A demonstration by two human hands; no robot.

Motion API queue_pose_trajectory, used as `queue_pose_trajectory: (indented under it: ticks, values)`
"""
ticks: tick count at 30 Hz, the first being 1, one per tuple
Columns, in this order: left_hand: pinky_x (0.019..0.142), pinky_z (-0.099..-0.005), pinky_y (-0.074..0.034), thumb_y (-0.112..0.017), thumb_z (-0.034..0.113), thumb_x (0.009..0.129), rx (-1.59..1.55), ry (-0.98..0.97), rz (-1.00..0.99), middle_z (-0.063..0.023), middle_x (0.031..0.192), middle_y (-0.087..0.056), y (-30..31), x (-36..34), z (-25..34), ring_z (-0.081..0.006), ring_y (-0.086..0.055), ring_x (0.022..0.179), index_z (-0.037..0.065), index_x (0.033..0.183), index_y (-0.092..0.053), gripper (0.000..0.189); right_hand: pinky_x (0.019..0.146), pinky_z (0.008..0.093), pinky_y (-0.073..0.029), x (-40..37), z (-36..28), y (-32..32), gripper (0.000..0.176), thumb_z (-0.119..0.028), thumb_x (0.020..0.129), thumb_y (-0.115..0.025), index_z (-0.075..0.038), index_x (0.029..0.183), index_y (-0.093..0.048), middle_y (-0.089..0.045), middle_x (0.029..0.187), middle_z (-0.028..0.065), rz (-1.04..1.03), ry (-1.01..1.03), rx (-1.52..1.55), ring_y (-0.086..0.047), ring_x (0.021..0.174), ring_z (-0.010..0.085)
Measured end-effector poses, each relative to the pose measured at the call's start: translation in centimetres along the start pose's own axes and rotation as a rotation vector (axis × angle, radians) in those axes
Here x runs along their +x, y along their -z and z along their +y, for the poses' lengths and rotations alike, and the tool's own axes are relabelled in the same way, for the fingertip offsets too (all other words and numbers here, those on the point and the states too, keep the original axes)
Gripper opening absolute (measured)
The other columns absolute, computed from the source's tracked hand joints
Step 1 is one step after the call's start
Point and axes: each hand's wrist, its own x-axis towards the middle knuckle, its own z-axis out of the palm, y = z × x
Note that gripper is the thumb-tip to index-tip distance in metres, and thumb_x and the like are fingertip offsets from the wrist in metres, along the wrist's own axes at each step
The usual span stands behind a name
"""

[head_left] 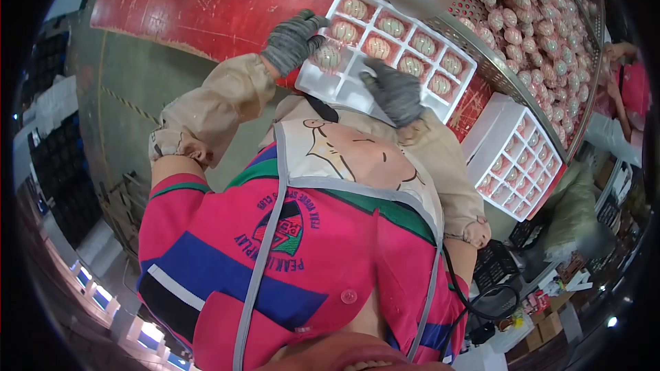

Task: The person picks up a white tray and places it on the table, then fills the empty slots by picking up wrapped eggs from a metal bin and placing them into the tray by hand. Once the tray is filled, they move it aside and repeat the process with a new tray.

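A white compartment tray lies tilted before me, holding several round, ribbed items in clear and pinkish wrapping. My left hand, in a grey glove, grips its left edge, close to a wrapped item whose outline is blurred. Over the near compartments is my right hand, gloved in grey and smeared by motion. Its thumb and a finger show apart with nothing visible between them; the other fingers are hard to make out. Bare white compartments show just left of it.
A perforated metal bin heaped with wrapped round items stands at the upper right. Below it leans another filled white tray. The red worktable has worn paint. Another person in pink is at the far right.
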Motion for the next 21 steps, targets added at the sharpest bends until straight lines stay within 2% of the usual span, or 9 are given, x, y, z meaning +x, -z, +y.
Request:
queue_pose_trajectory:
  ticks: [1,4,6,10,12,13,16,19,21]
  values:
    - [0.079,-0.0377,-0.049,-0.068,0.017,0.076,-0.006,0.013,0.007,-0.0112,0.097,-0.058,-0.1,-0.8,-0.3,-0.0308,-0.058,0.087,0.010,0.103,-0.065,0.028,0.054,0.0391,-0.048,1.1,-0.9,-0.9,0.038,-0.040,0.086,-0.057,-0.012,0.111,-0.058,-0.064,0.066,0.0100,0.027,0.058,0.034,-0.063,0.059,0.0269]
    - [0.074,-0.0392,-0.049,-0.066,0.024,0.077,-0.049,-0.120,0.135,-0.0094,0.098,-0.056,0.0,-2.7,-2.1,-0.0287,-0.059,0.086,0.013,0.097,-0.066,0.023,0.050,0.0414,-0.047,3.4,-2.4,-2.4,0.043,-0.044,0.085,-0.055,-0.010,0.112,-0.056,-0.063,0.064,0.0102,-0.158,0.001,-0.163,-0.062,0.056,0.0282]
    - [0.073,-0.0398,-0.049,-0.067,0.029,0.076,-0.137,-0.034,-0.035,-0.0087,0.100,-0.055,0.1,-3.3,-2.7,-0.0283,-0.059,0.087,0.013,0.098,-0.066,0.027,0.046,0.0427,-0.045,4.2,-2.4,-3.5,0.046,-0.046,0.085,-0.054,-0.009,0.113,-0.053,-0.063,0.062,0.0101,-0.271,-0.013,-0.134,-0.062,0.054,0.0285]
    - [0.074,-0.0373,-0.049,-0.069,0.026,0.075,-0.106,-0.040,-0.125,-0.0090,0.096,-0.057,-0.5,-2.7,-3.1,-0.0269,-0.059,0.087,0.012,0.103,-0.065,0.032,0.044,0.0423,-0.045,4.6,-2.0,-4.4,0.047,-0.045,0.084,-0.055,-0.009,0.113,-0.052,-0.061,0.059,0.0105,-0.241,0.023,-0.164,-0.061,0.051,0.0276]
    - [0.063,-0.0405,-0.049,-0.064,0.031,0.078,0.096,-0.159,-0.216,-0.0079,0.085,-0.059,-1.0,-2.2,-2.9,-0.0268,-0.061,0.075,0.016,0.106,-0.063,0.032,0.043,0.0427,-0.044,4.7,-2.0,-4.4,0.046,-0.044,0.084,-0.055,-0.008,0.112,-0.051,-0.060,0.057,0.0110,-0.307,-0.018,-0.256,-0.060,0.049,0.0274]
    - [0.063,-0.0405,-0.049,-0.064,0.031,0.078,0.095,-0.157,-0.218,-0.0079,0.085,-0.059,-0.9,-2.1,-2.6,-0.0268,-0.061,0.075,0.016,0.106,-0.063,0.032,0.043,0.0427,-0.044,4.7,-1.9,-4.7,0.046,-0.044,0.084,-0.055,-0.008,0.112,-0.051,-0.060,0.057,0.0110,-0.309,-0.019,-0.254,-0.060,0.049,0.0274]
    - [0.047,-0.0429,-0.045,-0.057,0.032,0.082,0.343,-0.207,-0.277,-0.0065,0.066,-0.058,-1.0,-1.5,-2.1,-0.0269,-0.059,0.056,0.016,0.110,-0.057,0.032,0.041,0.0435,-0.042,4.6,-1.0,-4.6,0.045,-0.041,0.086,-0.052,-0.004,0.112,-0.051,-0.060,0.056,0.0101,-0.319,0.011,-0.219,-0.060,0.048,0.0278]
    - [0.044,-0.0429,-0.044,-0.056,0.032,0.082,0.483,-0.188,-0.394,-0.0072,0.061,-0.058,-1.4,-0.6,-1.5,-0.0273,-0.059,0.053,0.014,0.108,-0.057,0.032,0.042,0.0440,-0.043,4.6,0.1,-6.0,0.045,-0.040,0.088,-0.049,-0.002,0.112,-0.051,-0.061,0.057,0.0106,-0.324,0.105,-0.401,-0.060,0.048,0.0277]
    - [0.044,-0.0451,-0.044,-0.055,0.029,0.081,0.478,-0.182,-0.428,-0.0097,0.063,-0.061,-1.7,0.4,-1.2,-0.0291,-0.061,0.054,0.011,0.102,-0.060,0.028,0.045,0.0448,-0.045,4.8,0.2,-6.5,0.044,-0.039,0.089,-0.047,0.000,0.112,-0.051,-0.062,0.060,0.0125,-0.359,0.102,-0.357,-0.062,0.051,0.0282]
